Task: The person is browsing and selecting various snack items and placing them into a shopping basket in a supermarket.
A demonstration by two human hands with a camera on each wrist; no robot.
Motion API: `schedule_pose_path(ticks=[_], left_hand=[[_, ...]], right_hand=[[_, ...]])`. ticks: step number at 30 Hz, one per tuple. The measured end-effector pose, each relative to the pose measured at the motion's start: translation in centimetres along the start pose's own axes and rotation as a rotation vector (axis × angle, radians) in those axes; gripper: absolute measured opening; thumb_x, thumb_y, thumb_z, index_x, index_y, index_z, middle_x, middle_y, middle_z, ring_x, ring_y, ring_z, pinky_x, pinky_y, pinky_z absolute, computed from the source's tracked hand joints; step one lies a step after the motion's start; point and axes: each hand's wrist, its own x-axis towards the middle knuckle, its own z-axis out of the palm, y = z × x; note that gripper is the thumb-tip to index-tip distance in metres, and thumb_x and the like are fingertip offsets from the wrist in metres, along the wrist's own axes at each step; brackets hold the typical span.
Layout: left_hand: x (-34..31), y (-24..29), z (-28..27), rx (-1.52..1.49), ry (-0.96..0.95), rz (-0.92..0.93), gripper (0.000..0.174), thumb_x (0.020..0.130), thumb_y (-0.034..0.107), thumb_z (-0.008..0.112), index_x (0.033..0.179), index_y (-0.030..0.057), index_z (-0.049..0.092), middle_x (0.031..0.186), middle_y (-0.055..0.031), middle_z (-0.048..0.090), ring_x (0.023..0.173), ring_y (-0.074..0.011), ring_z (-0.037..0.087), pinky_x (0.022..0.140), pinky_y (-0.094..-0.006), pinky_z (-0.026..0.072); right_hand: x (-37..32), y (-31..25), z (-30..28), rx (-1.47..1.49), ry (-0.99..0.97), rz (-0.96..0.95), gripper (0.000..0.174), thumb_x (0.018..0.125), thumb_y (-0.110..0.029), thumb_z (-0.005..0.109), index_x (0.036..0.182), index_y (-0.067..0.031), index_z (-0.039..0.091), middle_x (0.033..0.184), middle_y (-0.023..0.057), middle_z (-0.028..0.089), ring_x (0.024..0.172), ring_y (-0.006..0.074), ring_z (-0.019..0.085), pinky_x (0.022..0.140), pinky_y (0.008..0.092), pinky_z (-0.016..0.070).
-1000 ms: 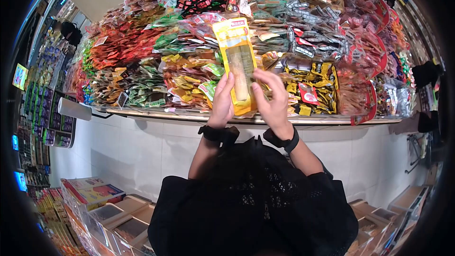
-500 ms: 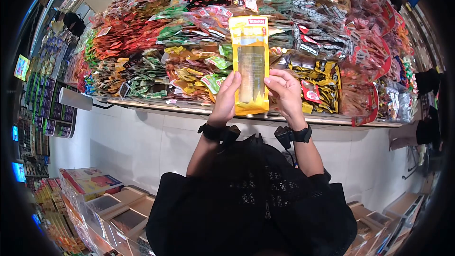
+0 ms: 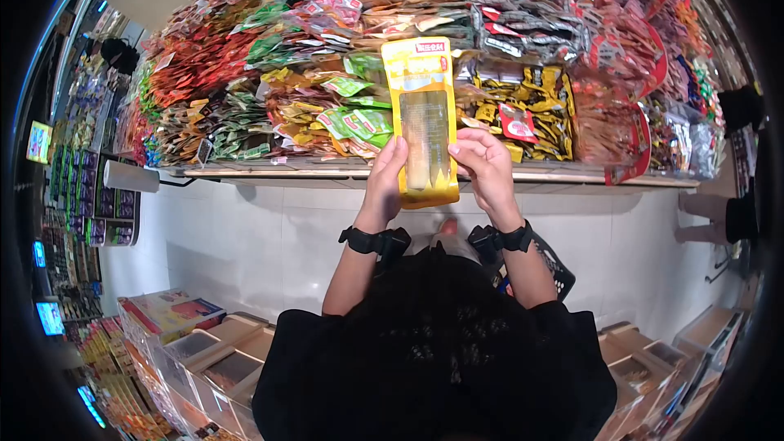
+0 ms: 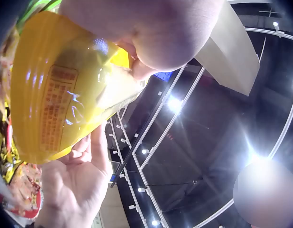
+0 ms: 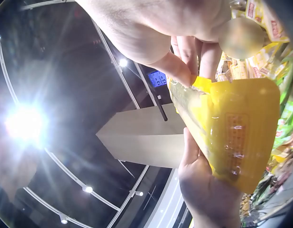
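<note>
A tall yellow snack packet (image 3: 422,69) with a see-through window is held upright in front of the body in the head view. My left hand (image 3: 384,188) grips its lower left edge, thumb on the front. On the opposite side my right hand (image 3: 490,175) pinches the right edge between thumb and fingers. Both wrist views show the yellow bottom end of the packet (image 4: 32,90) from below, with small printed text on it. In the right wrist view, the right thumb and fingers meet at the packet's (image 5: 246,109) edge.
A long display counter (image 3: 327,171) piled with packaged snacks spans the front. A dark shopping basket (image 3: 557,271) is by my right forearm. Another person's legs (image 3: 706,216) show at the far right. Clear-lidded bins (image 3: 220,367) stand behind, and a white cylinder (image 3: 129,176) juts out left.
My right hand has come from in front of the packet to its right edge and pinches it there. The packet has straightened from a tilt. The view has shifted, revealing the basket.
</note>
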Motion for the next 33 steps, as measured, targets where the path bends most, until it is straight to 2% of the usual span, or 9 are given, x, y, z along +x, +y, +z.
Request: schedule_pose_path(ticks=[7,10,11,13,19,23,25,29,33], left_hand=[[-2.9,-2.7,0.3,-0.025,-0.148,-0.081,0.036,0.100,0.026,0.037,0.126,0.0021,0.042,0.115,-0.0087,0.056,0.104,-0.0156,0.057,0.090,-0.0302,0.0460],[-4.9,-4.1,0.3,-0.106,-0.191,-0.119,0.038,0.099,0.024,0.038,0.131,0.0032,0.037,0.121,-0.0087,0.051,0.110,-0.0158,0.052,0.094,-0.0308,0.0427],[-5.6,-4.9,0.4,-0.158,-0.191,-0.090,0.039,0.099,0.022,0.037,0.133,0.0035,0.034,0.124,-0.0095,0.049,0.113,-0.0169,0.051,0.095,-0.0319,0.0417],[-5.5,-7.1,-0.6,-0.279,-0.276,-0.127,0.043,0.099,0.018,0.034,0.138,0.0042,0.024,0.131,-0.0127,0.043,0.120,-0.0225,0.046,0.101,-0.0372,0.0379],[-9.6,-13.3,0.7,-0.342,-0.284,-0.204,0.039,0.097,0.014,0.038,0.134,0.0024,0.031,0.130,-0.0128,0.044,0.121,-0.0236,0.044,0.102,-0.0392,0.0371],[-8.8,-16.5,1.6,-0.311,-0.099,-0.247,0.034,0.096,0.016,0.046,0.126,0.0011,0.042,0.123,-0.0117,0.053,0.115,-0.0212,0.050,0.099,-0.0358,0.0390],[-9.2,-19.5,3.4,-0.234,-0.074,-0.289,0.036,0.096,0.018,0.047,0.127,0.0011,0.041,0.125,-0.0123,0.052,0.113,-0.0216,0.052,0.099,-0.0354,0.0404],[-12.5,-29.1,12.2,-0.263,-0.116,-0.488,0.038,0.095,0.020,0.050,0.127,0.0015,0.043,0.123,-0.0125,0.054,0.112,-0.0231,0.055,0.096,-0.0374,0.0441],[-14.7,-43.9,17.0,-0.245,-0.104,-0.595,0.034,0.093,0.018,0.053,0.122,0.0007,0.048,0.118,-0.0114,0.058,0.106,-0.0220,0.059,0.089,-0.0364,0.0487]], right_hand=[[-5.7,1.4,-1.3,-0.025,0.156,-0.045,0.023,0.084,-0.002,0.063,0.105,-0.0001,0.054,0.094,0.0086,0.066,0.080,0.0084,0.062,0.064,0.0191,0.0498],[-8.5,3.5,-0.9,-0.154,0.195,-0.182,0.035,0.085,-0.007,0.064,0.116,0.0004,0.049,0.105,0.0072,0.061,0.086,0.0085,0.061,0.064,0.0200,0.0507],[-9.8,4.1,-1.4,-0.164,0.226,-0.167,0.035,0.085,-0.007,0.064,0.116,0.0004,0.049,0.105,0.0072,0.061,0.086,0.0085,0.061,0.064,0.0200,0.0507],[-12.9,5.1,-2.2,-0.266,0.187,0.068,0.040,0.085,-0.005,0.064,0.120,0.0008,0.047,0.107,0.0072,0.060,0.098,0.0094,0.056,0.081,0.0222,0.0468],[-22.5,5.5,-6.9,-0.411,0.318,0.071,0.034,0.080,-0.009,0.070,0.110,0.0014,0.056,0.097,0.0026,0.062,0.083,0.0083,0.060,0.075,0.0217,0.0480],[-27.7,4.5,-13.2,-0.621,0.264,0.134,0.031,0.077,-0.009,0.073,0.104,0.0007,0.061,0.096,0.0029,0.063,0.082,0.0076,0.059,0.074,0.0210,0.0468],[-30.1,4.0,-16.5,-0.370,0.381,0.139,0.033,0.076,-0.007,0.072,0.106,0.0005,0.059,0.098,0.0046,0.062,0.085,0.0081,0.058,0.078,0.0226,0.0473],[-35.6,2.5,-28.1,0.153,0.715,-0.090,0.027,0.088,-0.010,0.059,0.111,0.0011,0.052,0.105,0.0087,0.060,0.095,0.0147,0.060,0.087,0.0269,0.0476],[-40.4,3.1,-42.0,0.114,0.904,-0.087,0.025,0.088,-0.014,0.060,0.107,0.0018,0.056,0.100,0.0072,0.062,0.091,0.0144,0.060,0.082,0.0263,0.0475]])
